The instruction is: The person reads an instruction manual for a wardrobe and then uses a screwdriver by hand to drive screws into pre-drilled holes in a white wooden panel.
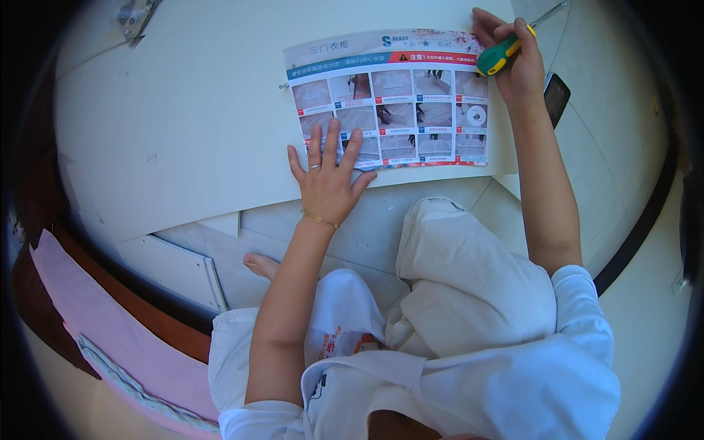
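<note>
At the far left, a pink cloth (pixel 110 323) lies along a dark wooden edge (pixel 139 308). A metal bracket (pixel 133 15) sits at the upper left corner of the white panel (pixel 183 125), which serves as the surface.

The left hand (pixel 328 176) lies flat, palm down, fingers spread. Its grip is open and holds nothing. The fingertips rest on the lower left corner of the instruction sheet (pixel 392 95); the heel of the hand lies on the panel edge. A ring and a thin bracelet are visible on this hand.

The instruction sheet lies flat on the panel, printed side up, showing a grid of small photographs.

The right hand (pixel 513 62) rests at the upper right corner of the sheet. Its grip is closed around a screwdriver (pixel 502 51) with a green and yellow handle; the metal shaft points up and to the right. A dark phone (pixel 556 97) lies just beside the right wrist.
</note>
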Action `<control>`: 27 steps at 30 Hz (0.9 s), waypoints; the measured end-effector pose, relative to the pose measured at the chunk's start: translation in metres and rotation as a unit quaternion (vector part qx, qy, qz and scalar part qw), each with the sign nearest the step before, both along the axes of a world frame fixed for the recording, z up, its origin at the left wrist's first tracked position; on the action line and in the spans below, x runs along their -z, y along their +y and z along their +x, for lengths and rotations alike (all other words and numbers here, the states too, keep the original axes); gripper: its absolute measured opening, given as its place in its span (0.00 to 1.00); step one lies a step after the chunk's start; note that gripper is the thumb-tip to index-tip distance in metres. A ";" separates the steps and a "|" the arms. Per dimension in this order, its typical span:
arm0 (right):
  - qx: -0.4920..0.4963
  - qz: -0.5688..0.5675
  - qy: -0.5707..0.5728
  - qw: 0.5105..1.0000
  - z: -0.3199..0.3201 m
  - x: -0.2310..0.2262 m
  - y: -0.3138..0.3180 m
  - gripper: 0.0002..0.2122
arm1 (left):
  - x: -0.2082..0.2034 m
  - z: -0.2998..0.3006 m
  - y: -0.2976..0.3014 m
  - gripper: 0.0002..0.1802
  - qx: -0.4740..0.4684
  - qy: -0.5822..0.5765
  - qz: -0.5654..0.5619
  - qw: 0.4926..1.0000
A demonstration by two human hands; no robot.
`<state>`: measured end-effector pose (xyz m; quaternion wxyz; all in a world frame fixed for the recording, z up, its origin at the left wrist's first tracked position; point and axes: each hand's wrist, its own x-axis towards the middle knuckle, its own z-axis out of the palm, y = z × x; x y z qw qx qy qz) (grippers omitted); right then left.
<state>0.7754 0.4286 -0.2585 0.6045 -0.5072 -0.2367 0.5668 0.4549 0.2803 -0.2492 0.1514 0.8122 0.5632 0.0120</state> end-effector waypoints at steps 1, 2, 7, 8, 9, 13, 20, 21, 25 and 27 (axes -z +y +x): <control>0.000 0.005 -0.002 1.000 0.001 0.000 -0.001 0.18 | 0.000 0.000 0.000 0.41 0.000 0.002 0.001 1.000; 0.008 -0.004 -0.020 1.000 0.001 -0.001 -0.003 0.18 | 0.000 0.001 0.000 0.41 -0.012 -0.004 0.013 1.000; 0.038 -0.014 -0.078 0.996 0.001 -0.006 -0.015 0.19 | -0.001 0.003 0.001 0.40 0.000 0.011 -0.003 1.000; 0.054 -0.014 -0.070 0.996 0.002 -0.007 -0.016 0.18 | -0.001 0.003 0.001 0.40 -0.012 0.003 0.013 1.000; 0.070 -0.015 -0.062 0.995 0.004 -0.007 -0.017 0.18 | -0.001 0.004 0.001 0.41 0.000 0.011 -0.001 1.000; 0.090 -0.055 -0.148 0.983 0.012 -0.006 -0.015 0.15 | -0.002 0.004 0.002 0.41 0.002 0.014 -0.005 1.000; 0.099 -0.067 -0.137 0.983 0.013 -0.007 -0.012 0.15 | -0.001 0.005 0.002 0.40 -0.008 0.004 0.016 1.000; 0.092 -0.071 -0.141 0.983 0.013 -0.008 -0.012 0.15 | 0.000 0.005 0.002 0.40 0.006 0.012 0.006 1.000; 0.056 -0.085 -0.155 0.983 0.014 -0.009 -0.010 0.15 | 0.001 0.005 0.002 0.40 0.004 0.005 0.008 1.000; 0.053 -0.092 -0.168 0.980 0.015 -0.008 -0.008 0.15 | 0.001 0.005 0.002 0.40 0.003 0.003 0.010 1.000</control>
